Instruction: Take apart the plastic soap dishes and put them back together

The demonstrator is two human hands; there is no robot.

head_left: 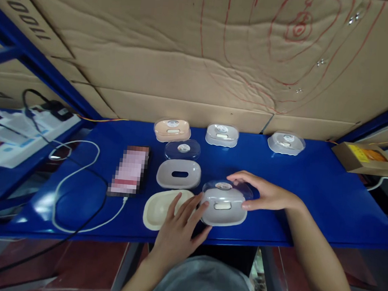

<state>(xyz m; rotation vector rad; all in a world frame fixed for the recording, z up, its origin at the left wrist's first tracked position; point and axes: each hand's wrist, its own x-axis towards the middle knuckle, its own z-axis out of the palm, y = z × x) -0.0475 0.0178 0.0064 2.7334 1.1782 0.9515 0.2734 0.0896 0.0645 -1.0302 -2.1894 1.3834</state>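
Observation:
In front of me on the blue table is a grey oval soap box [223, 217] with a slotted tray and a white piece showing in the slot. Its clear lid [239, 189] bears a round sticker and sits over the tray, shifted toward the back right. My right hand [266, 195] grips the lid, thumb at its right side and fingers behind. My left hand [181, 228] holds the box's left front edge between thumb and index finger; its other fingers stretch over a cream oval base [156, 210]. Behind lie a loose slotted grey tray [162, 173] and a loose clear lid [190, 152].
Lidded soap boxes stand along the back: one peach [163, 131], one pale grey [215, 138], one grey [279, 144]. A phone [128, 171] on a white cable [71, 230] lies left. Power strips [6, 151] are far left; a cardboard box [356, 159] is at right.

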